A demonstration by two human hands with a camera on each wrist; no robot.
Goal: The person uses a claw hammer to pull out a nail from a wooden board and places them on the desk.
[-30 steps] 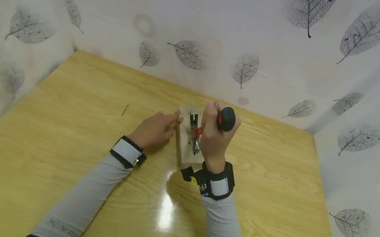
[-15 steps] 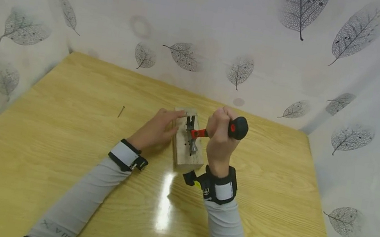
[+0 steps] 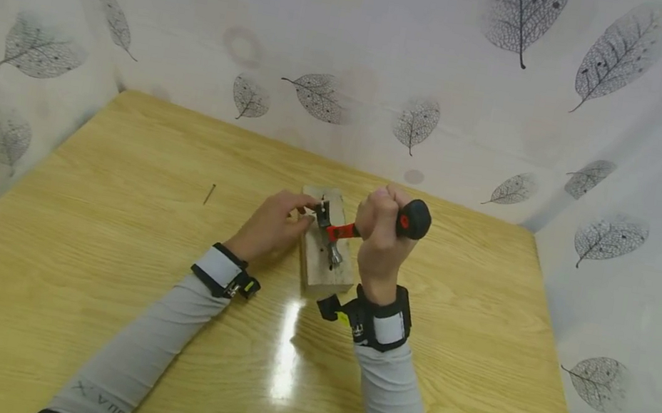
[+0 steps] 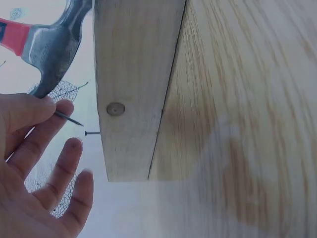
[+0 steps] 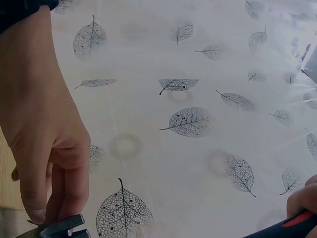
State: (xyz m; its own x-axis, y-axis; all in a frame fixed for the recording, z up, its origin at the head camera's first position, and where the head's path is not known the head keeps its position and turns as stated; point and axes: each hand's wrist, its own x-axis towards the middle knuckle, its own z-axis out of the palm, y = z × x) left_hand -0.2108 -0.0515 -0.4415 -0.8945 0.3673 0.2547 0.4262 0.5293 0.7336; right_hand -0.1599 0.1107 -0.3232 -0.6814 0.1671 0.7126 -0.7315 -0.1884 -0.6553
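Note:
My right hand (image 3: 386,248) grips a claw hammer (image 3: 343,232) by its black and red handle. The hammer's head is over a pale wooden block (image 3: 329,280), its claw pointing to the far end. Close by the claw, my left hand (image 3: 269,227) pinches a nail (image 4: 69,118) between thumb and fingertip; its point sticks out in the left wrist view. A second nail (image 4: 92,133) stands up out of the block's face near one end. In the right wrist view the claw (image 5: 64,228) is just below the left fingertips.
Another nail (image 3: 209,194) lies on the wooden table (image 3: 137,241), left of the left hand. Leaf-patterned walls (image 3: 346,28) enclose the table at the back and sides. Several dark spots mark the block's top.
The hammer and right hand have shifted right from over the block, and the claw has turned slightly. My left fingers have gone from resting on the block to pinching a nail beside the claw.

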